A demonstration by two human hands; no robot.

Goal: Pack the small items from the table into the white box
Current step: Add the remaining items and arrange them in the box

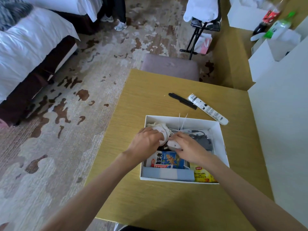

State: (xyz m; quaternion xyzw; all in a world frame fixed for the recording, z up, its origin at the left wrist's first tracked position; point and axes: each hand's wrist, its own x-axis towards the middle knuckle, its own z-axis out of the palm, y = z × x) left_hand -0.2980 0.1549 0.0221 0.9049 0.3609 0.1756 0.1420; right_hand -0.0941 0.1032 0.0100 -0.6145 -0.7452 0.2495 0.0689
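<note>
Forearms first, coming in over the near wall of the white box (183, 118) and meeting at its middle. Curling the left hand (146, 144) over a white pouch (160, 128) in the box's far-left part. Cupping the right hand (188, 147) round a white rounded case (172, 145) just beside the pouch, fingers over the top and thumb at the near side (neither hand lying slack, both grasping).

Leaving outside, past the box's far wall and toward its far-right corner, a black comb (182, 100) and a white tube (208, 109), side by side and almost touching, with the tube's near end close to that corner. Slanting alike along their long axes, from far-left to near-right of the box.

Judging the right hand the nearer for either one: the tube first, then the comb just beyond it. Needing to rise clear of the far wall and of the thin white ties (182, 121) sticking up against it, right on the line to the comb.

Filling the box already with a grey cable bundle (201, 140) at the right side, a blue snack packet (170, 160) and a yellow tea packet (202, 175) toward the near wall, and a pale blue flat pack (166, 175) along that wall. Showing little bare floor inside, so probably wanting the two long things laid slantwise on top or along the far wall.
</note>
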